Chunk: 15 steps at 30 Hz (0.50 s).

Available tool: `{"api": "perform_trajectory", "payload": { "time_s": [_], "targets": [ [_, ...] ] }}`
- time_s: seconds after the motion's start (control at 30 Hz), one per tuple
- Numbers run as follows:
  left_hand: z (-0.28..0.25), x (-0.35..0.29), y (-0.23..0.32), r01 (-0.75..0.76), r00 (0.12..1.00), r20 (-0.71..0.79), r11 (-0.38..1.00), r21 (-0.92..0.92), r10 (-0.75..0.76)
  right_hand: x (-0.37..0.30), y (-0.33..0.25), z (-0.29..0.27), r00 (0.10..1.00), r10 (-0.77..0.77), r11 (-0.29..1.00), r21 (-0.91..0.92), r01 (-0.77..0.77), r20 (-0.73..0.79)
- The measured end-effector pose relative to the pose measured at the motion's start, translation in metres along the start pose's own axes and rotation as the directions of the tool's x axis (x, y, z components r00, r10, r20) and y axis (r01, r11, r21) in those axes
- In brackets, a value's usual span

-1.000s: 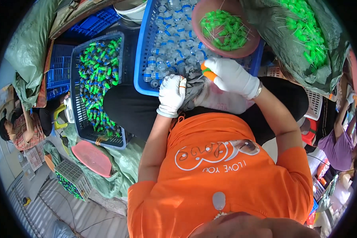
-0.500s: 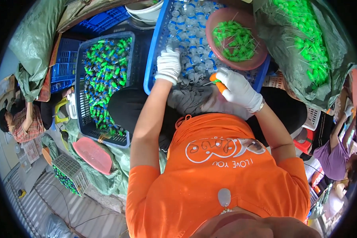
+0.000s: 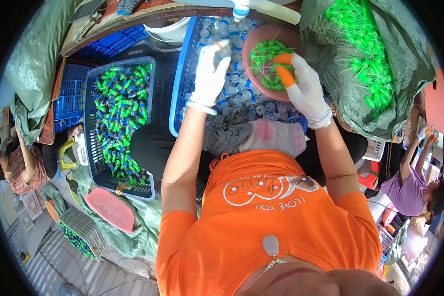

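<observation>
My left hand (image 3: pixel 209 76), in a white glove, is over the left side of a blue crate (image 3: pixel 178 84) of small clear bottles with blue bands (image 3: pixel 238 74). Its thumb and forefinger stand apart; I make out no bottle clearly held between them. My right hand (image 3: pixel 303 86), gloved with orange coverings on the thumb and forefinger, reaches over the rim of a pink bowl (image 3: pixel 281 33). Those two fingers are spread beside green caps with thin clear stems (image 3: pixel 269 52). The bowl rests on the crate's bottles.
Left stands a dark blue basket (image 3: pixel 91 98) of green-topped bottles (image 3: pixel 126 108). At right, a green sack (image 3: pixel 325 74) holds more green caps. A white pipe (image 3: pixel 274 11) crosses the far edge. Grey cloth (image 3: pixel 227 130) covers my lap. Other people sit at both sides.
My right hand has moved from above my lap to the bowl, and its pinch on a small green piece has opened. My left hand remains over the bottles. The whole view has shifted slightly.
</observation>
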<state>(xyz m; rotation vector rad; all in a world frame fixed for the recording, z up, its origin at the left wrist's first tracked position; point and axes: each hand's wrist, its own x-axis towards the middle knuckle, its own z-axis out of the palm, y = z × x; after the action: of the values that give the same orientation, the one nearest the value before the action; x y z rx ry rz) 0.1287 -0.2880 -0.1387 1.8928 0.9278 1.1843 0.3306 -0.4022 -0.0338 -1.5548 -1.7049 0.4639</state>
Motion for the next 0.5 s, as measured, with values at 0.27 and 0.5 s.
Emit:
{"api": "perform_trajectory", "payload": {
  "time_s": [0.27,0.5],
  "targets": [
    [0.023,0.039,0.008,0.064,0.992,-0.091,0.965,-0.253,-0.089,0.044,-0.036,-0.013,0.969,-0.08,0.996,-0.045,0.072,-0.232],
    [0.028,0.044,0.019,0.136,0.981,-0.062,0.879,-0.457,-0.184,0.049,-0.032,-0.016,0.973,0.098,0.97,-0.197,-0.139,-0.207]
  ]
}}
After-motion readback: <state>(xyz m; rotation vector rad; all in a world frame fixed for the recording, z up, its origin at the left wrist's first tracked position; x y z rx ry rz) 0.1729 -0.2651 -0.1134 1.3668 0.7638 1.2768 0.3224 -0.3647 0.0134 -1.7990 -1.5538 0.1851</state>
